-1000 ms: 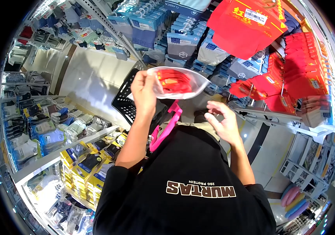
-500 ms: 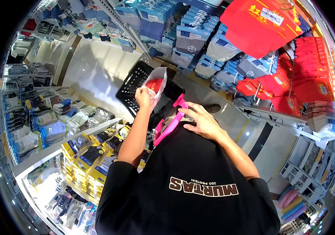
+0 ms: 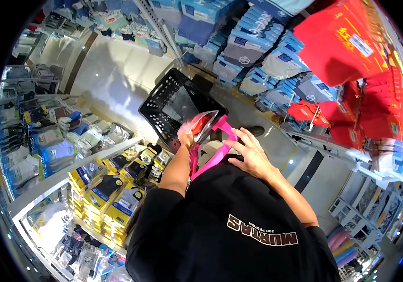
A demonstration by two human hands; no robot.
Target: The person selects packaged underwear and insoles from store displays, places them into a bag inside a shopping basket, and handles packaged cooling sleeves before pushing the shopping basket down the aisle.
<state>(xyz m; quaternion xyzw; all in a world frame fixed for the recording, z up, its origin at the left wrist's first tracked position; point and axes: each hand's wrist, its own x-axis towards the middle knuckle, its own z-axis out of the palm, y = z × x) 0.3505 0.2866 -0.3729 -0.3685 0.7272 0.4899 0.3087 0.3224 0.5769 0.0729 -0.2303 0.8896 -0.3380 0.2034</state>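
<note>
My left hand (image 3: 188,139) is closed on a clear plastic bag (image 3: 206,121) with something red inside, smeared by motion. It is over the near side of a black perforated shopping basket (image 3: 161,96). A greyish, see-through sheet or package (image 3: 181,104) lies in the basket. The basket's bright pink handle (image 3: 214,160) leans towards my body. My right hand (image 3: 254,156) lies against the handle's right side, fingers stretched out and apart, not wrapped round it.
Packs of socks (image 3: 109,192) in yellow wrappers fill the rack at the left. Blue-carded packs (image 3: 246,49) hang at the top. Red packs (image 3: 342,42) hang at the upper right. A shoe (image 3: 257,130) shows on the floor beyond my right hand.
My left hand has brought the bag down and nearer to my body, over the basket's near side. More of the basket's inside shows. My right hand stays by the handle.
</note>
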